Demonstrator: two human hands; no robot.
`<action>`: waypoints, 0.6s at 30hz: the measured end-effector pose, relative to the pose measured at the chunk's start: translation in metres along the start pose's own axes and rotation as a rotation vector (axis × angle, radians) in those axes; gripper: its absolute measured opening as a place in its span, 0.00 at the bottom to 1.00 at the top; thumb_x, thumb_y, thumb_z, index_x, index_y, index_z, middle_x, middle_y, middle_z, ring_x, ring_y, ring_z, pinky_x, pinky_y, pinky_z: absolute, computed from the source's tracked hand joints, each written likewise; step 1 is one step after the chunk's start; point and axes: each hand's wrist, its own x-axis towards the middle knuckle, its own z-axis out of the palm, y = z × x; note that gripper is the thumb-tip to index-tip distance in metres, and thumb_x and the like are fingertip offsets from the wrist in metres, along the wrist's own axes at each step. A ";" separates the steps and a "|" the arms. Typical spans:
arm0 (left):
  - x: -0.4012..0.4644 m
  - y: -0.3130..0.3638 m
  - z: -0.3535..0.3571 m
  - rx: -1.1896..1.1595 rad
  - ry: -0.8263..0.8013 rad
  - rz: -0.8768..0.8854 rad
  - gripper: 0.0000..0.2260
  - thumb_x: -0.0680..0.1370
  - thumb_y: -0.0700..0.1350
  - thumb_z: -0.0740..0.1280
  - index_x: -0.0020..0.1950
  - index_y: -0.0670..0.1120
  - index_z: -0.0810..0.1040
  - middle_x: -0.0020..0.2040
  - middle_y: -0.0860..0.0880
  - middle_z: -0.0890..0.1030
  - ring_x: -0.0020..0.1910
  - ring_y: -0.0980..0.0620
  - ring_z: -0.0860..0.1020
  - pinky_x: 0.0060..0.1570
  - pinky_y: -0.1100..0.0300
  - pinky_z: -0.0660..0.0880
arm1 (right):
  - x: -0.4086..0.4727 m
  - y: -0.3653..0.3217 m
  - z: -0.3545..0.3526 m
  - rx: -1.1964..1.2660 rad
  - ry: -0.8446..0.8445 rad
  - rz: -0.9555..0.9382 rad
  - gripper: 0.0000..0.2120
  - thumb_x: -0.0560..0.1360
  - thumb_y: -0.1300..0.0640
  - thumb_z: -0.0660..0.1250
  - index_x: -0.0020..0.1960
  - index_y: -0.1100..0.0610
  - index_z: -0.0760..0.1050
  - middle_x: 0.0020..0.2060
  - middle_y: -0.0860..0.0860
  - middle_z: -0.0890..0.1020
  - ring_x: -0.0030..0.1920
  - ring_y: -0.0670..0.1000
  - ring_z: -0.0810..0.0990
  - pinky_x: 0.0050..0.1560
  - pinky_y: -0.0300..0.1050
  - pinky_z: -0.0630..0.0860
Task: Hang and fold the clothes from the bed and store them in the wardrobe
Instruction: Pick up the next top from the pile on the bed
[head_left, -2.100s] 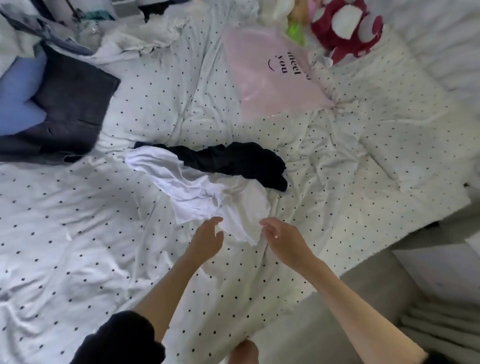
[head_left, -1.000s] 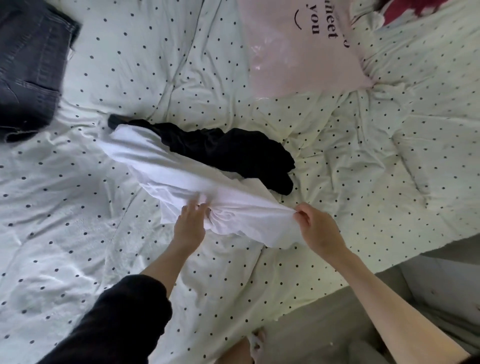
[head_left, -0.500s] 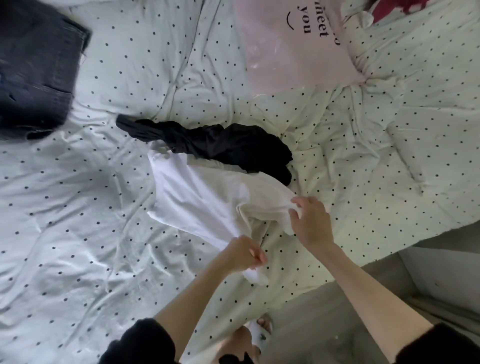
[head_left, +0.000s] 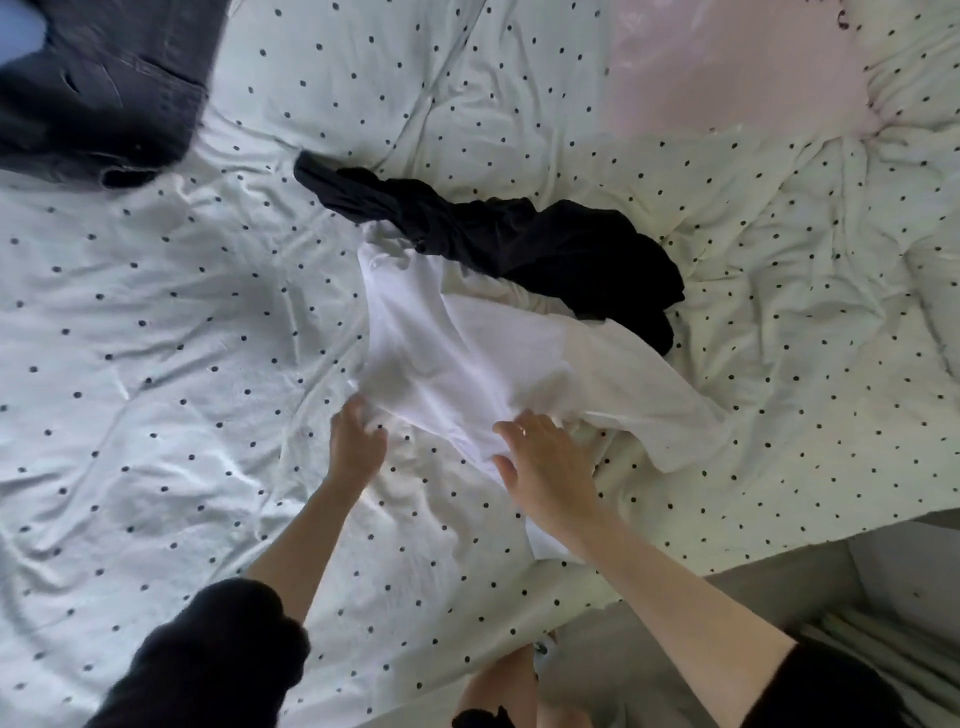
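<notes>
On the dotted bed (head_left: 171, 322), a white garment (head_left: 467, 364) is spread crumpled, its far edge touching a black garment (head_left: 519, 244). A snag is judged likely: if the white cloth is lifted carelessly, the black one could be dragged along. The left hand (head_left: 356, 441) is curled, its fingers pinching the near-left edge; the right hand (head_left: 545, 467) is laid on the near edge with fingers spread.

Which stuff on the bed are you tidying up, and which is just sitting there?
For the job: white garment, black garment, dark jeans.
Just lying about: pink cushion, dotted bedcover.
</notes>
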 end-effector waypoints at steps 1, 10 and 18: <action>0.011 -0.001 -0.001 -0.082 0.013 -0.031 0.24 0.75 0.33 0.64 0.70 0.39 0.64 0.62 0.44 0.72 0.59 0.45 0.74 0.60 0.48 0.72 | 0.005 -0.003 0.002 0.011 -0.005 -0.023 0.19 0.80 0.52 0.58 0.69 0.55 0.66 0.62 0.52 0.72 0.61 0.53 0.70 0.58 0.44 0.69; 0.018 0.032 -0.008 -0.541 -0.027 -0.130 0.08 0.75 0.35 0.66 0.36 0.40 0.74 0.34 0.44 0.75 0.35 0.50 0.75 0.41 0.60 0.75 | 0.021 -0.013 -0.012 0.165 -0.042 0.033 0.22 0.80 0.53 0.58 0.73 0.56 0.60 0.66 0.53 0.69 0.63 0.53 0.72 0.59 0.45 0.70; -0.095 0.114 -0.049 -0.400 -0.277 0.330 0.06 0.74 0.44 0.70 0.37 0.48 0.82 0.35 0.49 0.83 0.37 0.56 0.80 0.42 0.67 0.75 | -0.005 -0.055 -0.059 0.370 0.231 0.109 0.18 0.76 0.45 0.64 0.60 0.55 0.73 0.54 0.49 0.78 0.53 0.50 0.77 0.54 0.49 0.73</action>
